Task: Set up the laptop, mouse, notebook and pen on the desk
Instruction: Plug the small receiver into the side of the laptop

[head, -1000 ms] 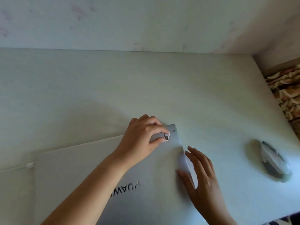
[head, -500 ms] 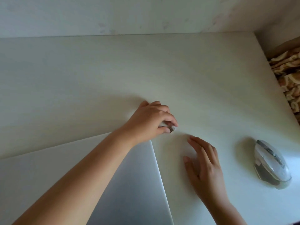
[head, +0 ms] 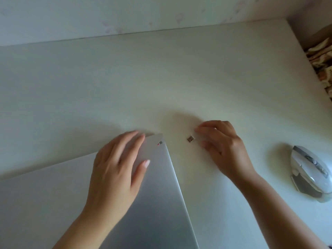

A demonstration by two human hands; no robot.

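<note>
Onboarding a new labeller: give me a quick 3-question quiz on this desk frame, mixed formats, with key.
1. True or false: the laptop lid is open.
2. Multiple choice: the small USB receiver is A) under the left hand, B) pinched in the right hand, C) lying beside the mouse.
3. Fill in: the mouse sits on the desk to the ____ of both hands.

Key: 1 false, the lid is closed with the left hand flat on it; 2 B; 3 right.
</note>
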